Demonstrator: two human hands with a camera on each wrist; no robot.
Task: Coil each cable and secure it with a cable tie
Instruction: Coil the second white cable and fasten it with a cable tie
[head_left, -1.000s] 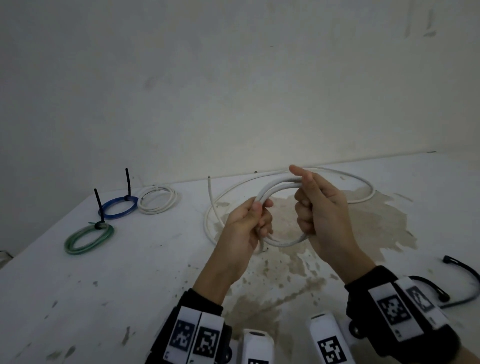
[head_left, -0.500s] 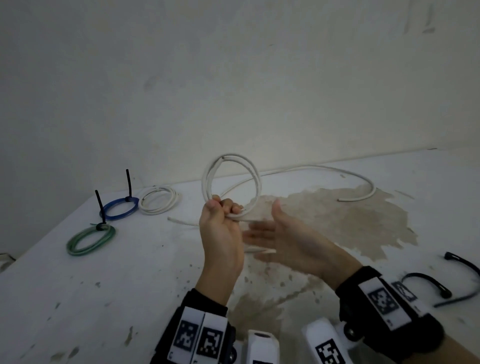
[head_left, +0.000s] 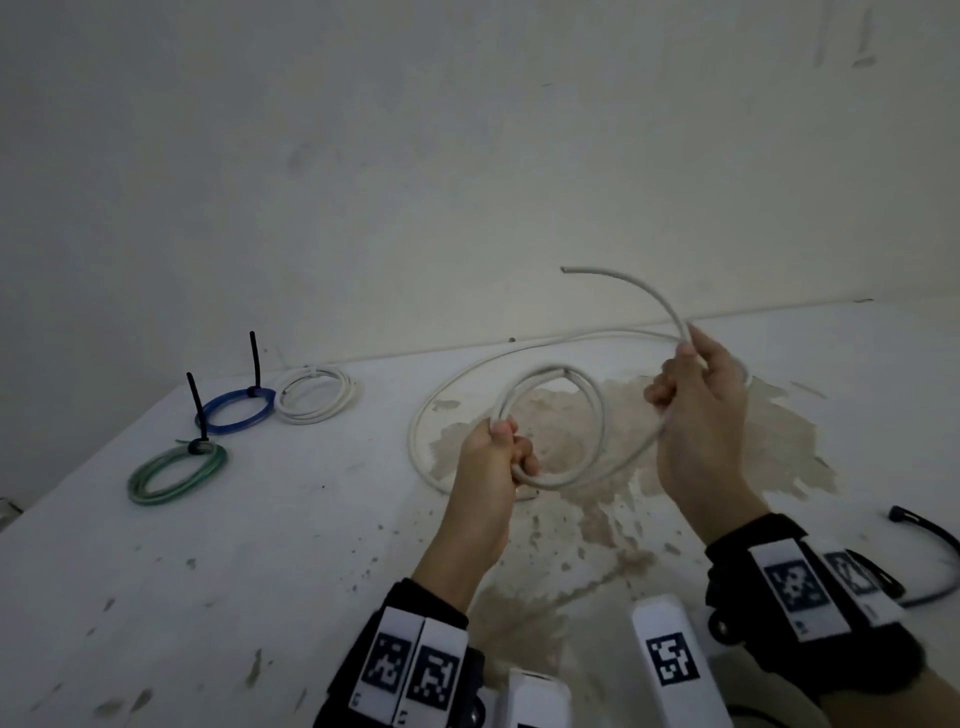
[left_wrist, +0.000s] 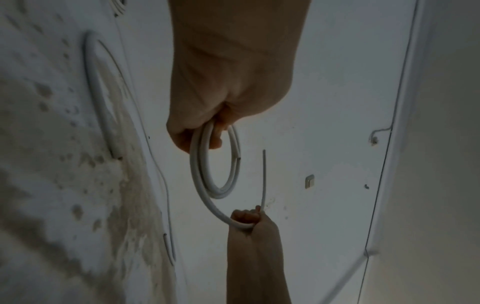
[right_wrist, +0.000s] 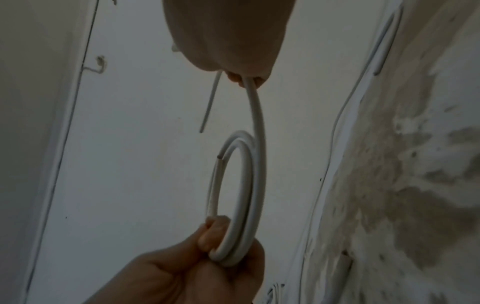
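Observation:
A white cable (head_left: 601, 415) is partly wound into a small coil of about two turns, held in the air above the table. My left hand (head_left: 498, 452) grips the coil's near-left side in a fist; the left wrist view shows the coil (left_wrist: 197, 164) hanging from the fingers. To the right, my right hand (head_left: 696, 405) is closed round the cable's loose tail, whose free end (head_left: 563, 269) curves up and to the left. In the right wrist view the tail (right_wrist: 257, 115) runs from my right hand (right_wrist: 233, 41) down to the coil in the left hand (right_wrist: 182, 267).
A second long white cable (head_left: 415, 431) lies in an arc on the stained white table (head_left: 260, 571). At far left sit a green coil (head_left: 176, 470) and a blue coil (head_left: 236, 410), each with a black tie, and a white coil (head_left: 317, 397). Loose black cable ties (head_left: 924, 540) lie at the right.
My right hand, open beside the coil half a second ago, now grips the tail and has carried it up and right. The left hand has lowered the coil and tipped it flatter.

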